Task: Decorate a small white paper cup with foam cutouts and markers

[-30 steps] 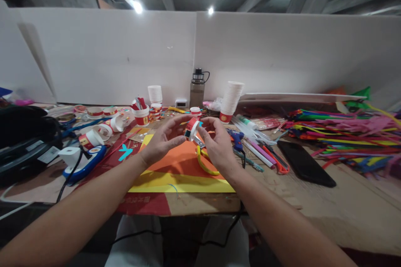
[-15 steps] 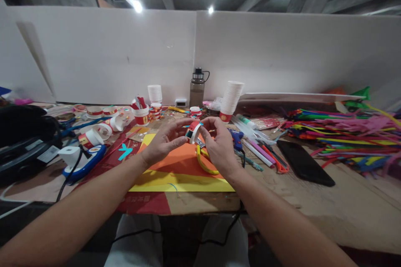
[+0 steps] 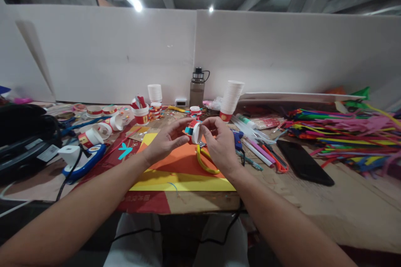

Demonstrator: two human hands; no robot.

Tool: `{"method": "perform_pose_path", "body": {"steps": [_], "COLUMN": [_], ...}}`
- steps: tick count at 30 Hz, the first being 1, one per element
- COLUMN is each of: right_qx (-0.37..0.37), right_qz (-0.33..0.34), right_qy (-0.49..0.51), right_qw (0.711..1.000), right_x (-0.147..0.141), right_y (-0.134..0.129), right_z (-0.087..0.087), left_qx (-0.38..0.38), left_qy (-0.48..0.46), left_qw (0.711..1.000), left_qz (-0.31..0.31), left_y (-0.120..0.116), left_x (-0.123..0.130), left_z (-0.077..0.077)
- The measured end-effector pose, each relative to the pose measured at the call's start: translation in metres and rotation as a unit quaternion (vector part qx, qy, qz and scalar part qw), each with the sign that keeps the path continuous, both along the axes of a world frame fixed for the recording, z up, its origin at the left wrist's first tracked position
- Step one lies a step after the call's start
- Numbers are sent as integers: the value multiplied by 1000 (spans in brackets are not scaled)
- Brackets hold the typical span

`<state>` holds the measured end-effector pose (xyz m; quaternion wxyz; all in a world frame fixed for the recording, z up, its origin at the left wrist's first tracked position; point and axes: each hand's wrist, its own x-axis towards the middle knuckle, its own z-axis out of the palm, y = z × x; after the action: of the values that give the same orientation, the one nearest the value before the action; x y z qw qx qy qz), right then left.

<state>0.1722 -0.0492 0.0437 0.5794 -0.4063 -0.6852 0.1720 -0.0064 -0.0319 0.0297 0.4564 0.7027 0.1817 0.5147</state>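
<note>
A cut-down red and white paper cup (image 3: 196,132) with teal pieces on its side is held up between both hands, tilted so its white end faces right. My left hand (image 3: 164,141) is closed round its left side, the thumb resting low against it. From the right, my right hand (image 3: 219,142) pinches the white end between thumb and fingers; some fingertips are hidden behind the cup. Below the hands lie yellow-handled scissors (image 3: 205,162), their blades partly hidden, on orange paper (image 3: 177,162) over a yellow sheet (image 3: 194,185).
At the back stand a cup of red strips (image 3: 140,114), a bottle (image 3: 197,87) and a tall cup stack (image 3: 232,98). A blue glue gun (image 3: 237,138), a black phone (image 3: 305,162) and colourful pipe cleaners (image 3: 347,129) lie right. A power strip (image 3: 87,162) and cut cups (image 3: 90,137) sit left.
The paper cup has turned a little in my fingers, so more of its teal pieces show on the left. Both hands stay in nearly the same place.
</note>
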Motion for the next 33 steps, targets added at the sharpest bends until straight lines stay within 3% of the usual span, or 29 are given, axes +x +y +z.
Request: {"method": "perform_pose_path", "body": {"steps": [9, 15, 26, 33], "right_qx": [-20, -39, 31, -53], "right_qz": [-12, -45, -64, 28], "right_qy": [-8, -42, -62, -43], "right_qw": [1000, 997, 996, 997], "right_x": [2, 3, 6, -1], "right_y": [8, 8, 15, 9], "right_z": [-3, -1, -7, -6], "left_qx": [-41, -83, -226, -250], "left_qy": [4, 26, -124, -169], "left_qw": [999, 995, 966, 953], "left_qz": [4, 37, 15, 4], "left_y": [3, 5, 6, 6], "left_x": [3, 6, 10, 8], "left_z": [-8, -11, -5, -1]}}
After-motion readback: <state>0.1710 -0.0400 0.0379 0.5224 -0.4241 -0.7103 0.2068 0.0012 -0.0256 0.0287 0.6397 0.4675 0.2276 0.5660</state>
